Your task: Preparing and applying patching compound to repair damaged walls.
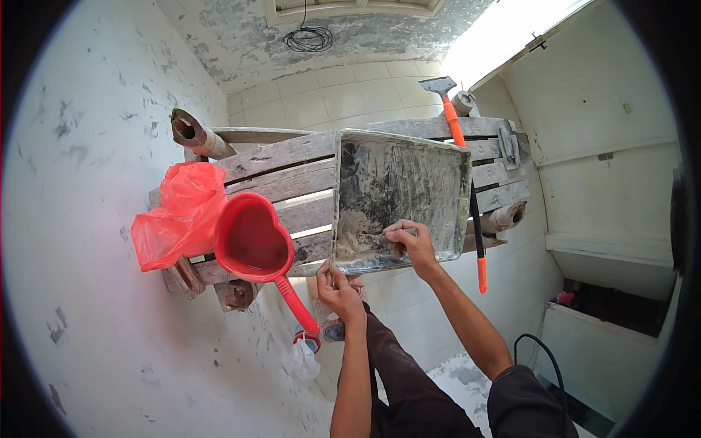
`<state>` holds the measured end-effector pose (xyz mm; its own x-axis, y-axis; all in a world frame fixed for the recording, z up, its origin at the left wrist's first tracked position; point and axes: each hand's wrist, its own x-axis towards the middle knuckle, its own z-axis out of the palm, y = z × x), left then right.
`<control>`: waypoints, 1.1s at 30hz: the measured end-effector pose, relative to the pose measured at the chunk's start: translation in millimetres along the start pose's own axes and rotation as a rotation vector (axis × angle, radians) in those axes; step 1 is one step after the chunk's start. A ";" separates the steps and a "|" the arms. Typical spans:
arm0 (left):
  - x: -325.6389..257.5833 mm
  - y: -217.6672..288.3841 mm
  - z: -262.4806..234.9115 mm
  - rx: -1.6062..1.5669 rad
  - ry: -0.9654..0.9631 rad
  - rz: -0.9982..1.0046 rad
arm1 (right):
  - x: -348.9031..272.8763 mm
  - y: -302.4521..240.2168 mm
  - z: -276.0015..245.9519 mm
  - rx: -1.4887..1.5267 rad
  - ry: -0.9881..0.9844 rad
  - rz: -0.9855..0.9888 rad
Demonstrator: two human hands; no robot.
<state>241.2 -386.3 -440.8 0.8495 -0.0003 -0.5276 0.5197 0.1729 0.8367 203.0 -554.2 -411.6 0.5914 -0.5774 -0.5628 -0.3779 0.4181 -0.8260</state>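
A black rectangular tray [409, 175], smeared with dried grey residue, lies on a slatted wooden bench [292, 182]. My left hand [340, 292] grips the tray's near left corner, fingers closed at the rim. Over the tray's near part, my right hand [412, 244] is closed in a pinch; whatever is in its fingers is hidden or too small to name. Beside those fingers, a small heap of wet greyish-brown paste [355, 226] sits in the near left corner of the tray. Left of the tray stands a red dipper [255, 237] with some liquid in it, its handle pointing toward me.
A crumpled red plastic bag [186, 208] lies at the bench's left end. Along the tray's right side leans a long-handled scraper [454, 120] with orange grips. A flat grey tool [509, 144] rests at the far right. A white bag [303, 361] hangs below; a patchy wall [95, 219] stands left.
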 end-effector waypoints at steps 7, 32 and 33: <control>0.8 -2.4 -1.9 0.000 0.023 0.026 | -20.8 -9.0 21.2 0.057 0.129 0.014; 9.5 -0.8 -7.6 -0.016 -0.065 0.007 | -113.1 10.7 53.5 -1.012 -0.238 -0.433; 12.1 0.6 -9.9 -0.009 -0.076 -0.017 | -113.9 4.6 55.3 -0.957 -0.205 -0.392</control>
<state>250.9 -376.4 -448.2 0.8453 -0.0784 -0.5285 0.5334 0.1815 0.8262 173.3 -447.8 -349.7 0.8693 -0.3851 -0.3098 -0.4860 -0.5515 -0.6780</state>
